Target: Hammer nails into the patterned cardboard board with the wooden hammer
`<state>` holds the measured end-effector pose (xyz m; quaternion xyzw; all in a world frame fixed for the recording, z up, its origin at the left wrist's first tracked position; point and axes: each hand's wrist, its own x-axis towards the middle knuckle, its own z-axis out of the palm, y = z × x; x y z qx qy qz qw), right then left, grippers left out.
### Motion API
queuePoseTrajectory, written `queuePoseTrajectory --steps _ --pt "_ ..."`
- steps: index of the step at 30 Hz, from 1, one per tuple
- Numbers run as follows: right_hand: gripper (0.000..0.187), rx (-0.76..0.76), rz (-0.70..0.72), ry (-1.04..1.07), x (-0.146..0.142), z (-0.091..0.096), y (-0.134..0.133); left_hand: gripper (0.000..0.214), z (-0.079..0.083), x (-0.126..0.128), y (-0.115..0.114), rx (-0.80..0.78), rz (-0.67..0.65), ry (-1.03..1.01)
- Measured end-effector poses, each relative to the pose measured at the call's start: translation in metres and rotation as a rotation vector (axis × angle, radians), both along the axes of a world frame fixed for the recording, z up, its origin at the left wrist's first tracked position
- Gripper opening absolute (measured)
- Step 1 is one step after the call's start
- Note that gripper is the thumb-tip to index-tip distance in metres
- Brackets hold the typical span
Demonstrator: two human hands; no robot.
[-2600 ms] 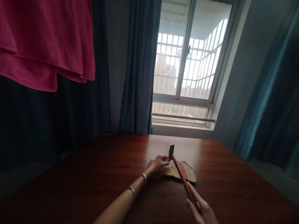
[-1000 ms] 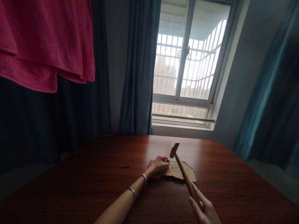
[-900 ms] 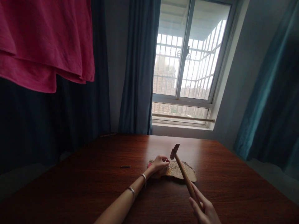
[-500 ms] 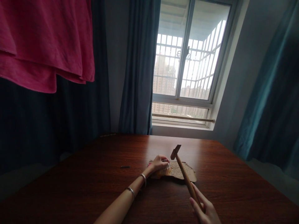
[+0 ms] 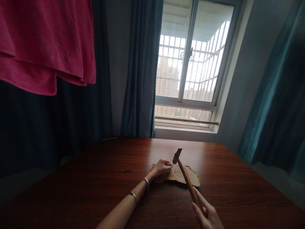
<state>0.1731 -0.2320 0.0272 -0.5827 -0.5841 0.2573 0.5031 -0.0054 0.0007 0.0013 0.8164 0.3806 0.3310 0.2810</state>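
My left hand is closed in a pinch on a thin upright metal pin, its lower end at a tan sheet. This sheet lies flat on the table, dotted with many small dark marks or holes, with reddish patches and a notched far-right edge. My left hand covers its left part. My right hand is wrapped round the wooden handle of a hammer. The hammer's head is raised right by the top of the pin; whether they touch I cannot tell.
On the brown wooden table, a small dark slender tool lies left of my left hand. A pink cloth hangs at upper left. Blue curtains and a barred window stand behind the table.
The hammer has shifted slightly left and its head is now closer to the pin. My left hand stays in about the same place.
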Motion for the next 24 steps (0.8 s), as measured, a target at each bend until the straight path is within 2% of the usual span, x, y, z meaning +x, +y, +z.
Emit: queuePoseTrajectory --steps 3,9,13,18,24 --pt "0.06 -0.06 0.118 -0.006 0.004 0.004 0.001 0.021 -0.001 -0.001 0.001 0.003 0.0 0.008" --pt "0.056 -0.039 0.16 -0.03 0.0 0.008 0.002 0.021 0.0 0.0 0.002 0.015 -0.002 0.002" --pt "0.053 -0.003 0.137 -0.022 -0.001 0.006 0.003 0.021 -0.001 0.001 0.002 0.018 0.015 0.014" --pt "0.054 -0.073 0.202 -0.105 0.006 0.003 0.002 0.022 -0.003 0.0 0.003 0.025 -0.003 0.023" --pt "0.052 -0.029 0.194 -0.144 0.008 0.01 0.001 0.02 0.001 0.0 0.001 0.027 -0.012 0.012"
